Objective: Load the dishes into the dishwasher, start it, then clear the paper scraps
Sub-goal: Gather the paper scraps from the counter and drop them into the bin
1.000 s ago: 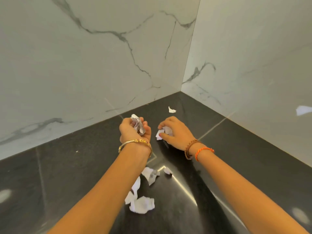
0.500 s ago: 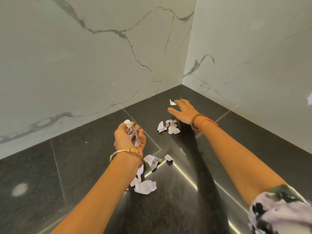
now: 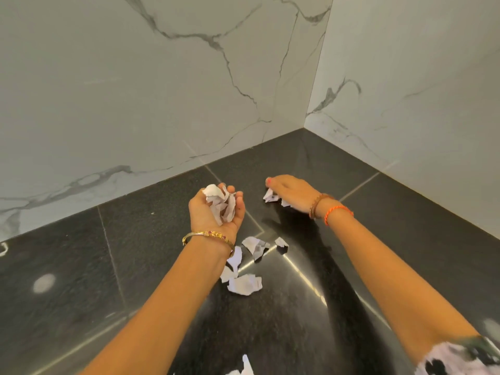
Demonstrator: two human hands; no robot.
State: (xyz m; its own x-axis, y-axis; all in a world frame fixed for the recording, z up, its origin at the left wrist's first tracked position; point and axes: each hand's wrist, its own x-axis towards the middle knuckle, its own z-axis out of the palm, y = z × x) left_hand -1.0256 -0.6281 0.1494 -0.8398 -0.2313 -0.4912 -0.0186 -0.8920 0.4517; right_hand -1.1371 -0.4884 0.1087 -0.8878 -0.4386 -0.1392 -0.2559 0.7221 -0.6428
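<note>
My left hand is palm up over the black counter, its fingers curled round a bunch of crumpled white paper scraps. To its right, my right hand lies palm down on the counter over more white scraps that stick out from under its fingers. Loose scraps lie on the counter just below my left wrist, with two smaller pieces beside them. One more scrap shows at the bottom edge.
White marble walls meet in a corner behind the counter and close it off at the back and right. Thin seams cross the dark counter surface. A patterned sleeve shows at the bottom right.
My right hand reached to the far scrap near the corner, then came back and now covers the scraps beside my left hand. The far scrap is gone from view. My left hand has turned palm up.
</note>
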